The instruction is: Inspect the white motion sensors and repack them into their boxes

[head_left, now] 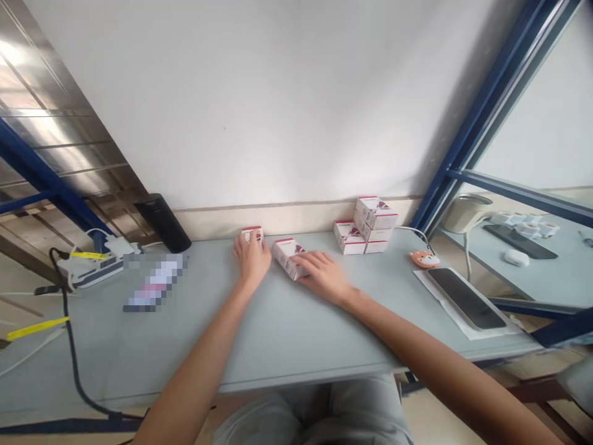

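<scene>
Handling left box (pixel 258 233) and right box (pixel 284 253), wall side of table (pixel 278 340)

Labels: both boxes white with wine-red edging; print on right box too small to read. Similar colours on the stacked boxes (pixel 376 216) off to the right.
Left hand (pixel 252 256): fingers curled close about left box, just beside the wall (pixel 259 111).
Right hand (pixel 327 275): fingers half bent over the near end of right box, which lies aslant; gripped or merely touched, cannot tell.
Edges: both boxes well back from the front edge; grey surface runs between. Black cylinder (pixel 163 224) bounds the left, dark phone (pixel 466 298) the right.
</scene>
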The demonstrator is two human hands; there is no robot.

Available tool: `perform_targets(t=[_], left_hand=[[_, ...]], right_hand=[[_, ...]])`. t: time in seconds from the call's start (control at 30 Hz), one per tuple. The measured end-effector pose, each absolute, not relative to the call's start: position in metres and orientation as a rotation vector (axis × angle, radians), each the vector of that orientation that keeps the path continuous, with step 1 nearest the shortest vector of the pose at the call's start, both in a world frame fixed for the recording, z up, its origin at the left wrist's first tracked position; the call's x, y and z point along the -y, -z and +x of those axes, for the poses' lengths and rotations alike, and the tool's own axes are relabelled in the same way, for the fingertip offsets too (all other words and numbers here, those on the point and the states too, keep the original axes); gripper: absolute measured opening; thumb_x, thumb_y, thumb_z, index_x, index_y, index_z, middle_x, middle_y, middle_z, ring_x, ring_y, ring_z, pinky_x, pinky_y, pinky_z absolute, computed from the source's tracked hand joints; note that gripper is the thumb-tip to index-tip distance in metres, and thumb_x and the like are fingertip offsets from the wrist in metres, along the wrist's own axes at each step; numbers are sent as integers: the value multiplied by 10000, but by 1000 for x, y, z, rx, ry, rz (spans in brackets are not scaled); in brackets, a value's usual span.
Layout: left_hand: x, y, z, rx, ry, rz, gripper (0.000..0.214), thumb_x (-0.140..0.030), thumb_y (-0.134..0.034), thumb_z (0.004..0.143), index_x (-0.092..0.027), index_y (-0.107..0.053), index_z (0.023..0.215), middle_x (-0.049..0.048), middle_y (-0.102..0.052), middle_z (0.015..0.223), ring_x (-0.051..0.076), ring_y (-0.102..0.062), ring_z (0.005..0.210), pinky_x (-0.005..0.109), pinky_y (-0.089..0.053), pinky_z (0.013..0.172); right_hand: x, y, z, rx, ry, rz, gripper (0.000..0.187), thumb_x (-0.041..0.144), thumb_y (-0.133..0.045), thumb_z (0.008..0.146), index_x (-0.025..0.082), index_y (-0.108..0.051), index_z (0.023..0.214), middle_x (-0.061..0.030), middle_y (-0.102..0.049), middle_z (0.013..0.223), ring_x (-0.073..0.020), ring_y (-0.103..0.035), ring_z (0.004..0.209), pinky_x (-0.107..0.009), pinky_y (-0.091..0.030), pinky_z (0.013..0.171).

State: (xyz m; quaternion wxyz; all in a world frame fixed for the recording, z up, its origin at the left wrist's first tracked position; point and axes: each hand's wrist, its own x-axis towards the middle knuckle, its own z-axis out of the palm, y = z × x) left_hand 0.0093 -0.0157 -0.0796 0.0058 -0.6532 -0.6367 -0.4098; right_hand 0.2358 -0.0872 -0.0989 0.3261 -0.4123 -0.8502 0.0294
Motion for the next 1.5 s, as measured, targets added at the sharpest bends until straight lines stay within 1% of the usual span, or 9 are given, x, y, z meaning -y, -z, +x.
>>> perform_targets(t=[0.1, 0.23, 0.37, 0.53, 0.8, 1.07, 1.3, 1.37, 1.5], left_hand=[[9, 88, 1, 2046, 1158, -2029, 302, -265, -607, 1027, -150, -665, 1301, 200, -656, 1341, 377, -609, 1312, 637, -490, 1104], [4, 93, -4, 1956, 1058, -2108, 385, -399, -680, 1022, -192, -646, 1345, 110, -658, 1382, 258, -681, 1180, 488, -601, 999], [3, 95, -6, 1889, 1027, -2118, 373, -392, -671, 1028, -194, -647, 1343, 115, -661, 1377, 256, -686, 1168, 482, -607, 989], [4, 100, -9, 1851, 998, -2138, 315, -364, -644, 1033, -222, -677, 1312, 122, -634, 1424, 294, -621, 1286, 538, -531, 1098], [5, 107, -12, 1849, 893, -2270, 467, -285, -641, 941, -297, -659, 1407, 146, -527, 1534, 409, -404, 1464, 620, -374, 1202], [3, 106, -17, 1827, 795, -2308, 432, -238, -552, 991, -304, -653, 1406, 147, -510, 1536, 401, -402, 1456, 592, -373, 1200], [0, 107, -20, 1854, 693, -2286, 428, -261, -523, 1006, -318, -636, 1415, 149, -488, 1571, 427, -403, 1455, 624, -374, 1188], [1, 105, -20, 1856, 663, -2284, 431, -265, -498, 1017, -299, -628, 1426, 167, -481, 1582, 444, -398, 1467, 649, -378, 1178], [7, 101, -17, 1810, 621, -2300, 458, -223, -430, 1029, -277, -606, 1448, 173, -516, 1565, 441, -339, 1545, 702, -298, 1221]], right_hand=[[86, 105, 217, 2332, -85, -1007, 444, 223, -617, 1043, 350, -624, 1469, -36, -642, 1532, -262, -535, 1451, -464, -478, 1187], [61, 106, 184, 2296, -79, -1079, 502, 113, -476, 1057, 320, -596, 1498, -64, -604, 1564, -272, -504, 1458, -484, -507, 1152], [28, 106, 150, 2178, -107, -1151, 517, 44, -492, 995, 246, -621, 1453, -128, -637, 1489, -302, -514, 1406, -507, -513, 1141], [5, 111, 148, 2094, -206, -1087, 507, -3, -530, 930, 212, -672, 1366, -117, -664, 1421, -280, -543, 1382, -433, -529, 1119], [-10, 111, 172, 2103, -400, -915, 342, 160, -598, 1011, 239, -712, 1324, -97, -663, 1459, -209, -638, 1337, -353, -519, 1126], [20, 91, 220, 2154, -391, -941, 540, 129, -590, 956, 306, -626, 1465, -88, -500, 1652, -268, -598, 1421, -485, -515, 1166], [41, 44, 345, 1538, 478, -1147, 277, 248, -562, 1016, 264, -704, 1253, -142, -598, 1452, -322, -520, 1457, -543, -453, 1180], [40, 36, 373, 1399, 559, -1318, 346, 380, -638, 989, 247, -675, 1306, -169, -572, 1462, -378, -502, 1460, -588, -430, 1184], [39, 40, 401, 1548, 445, -1669, 611, 595, -690, 922, 222, -627, 1402, -201, -580, 1458, -424, -641, 1260, -584, -551, 1004]])
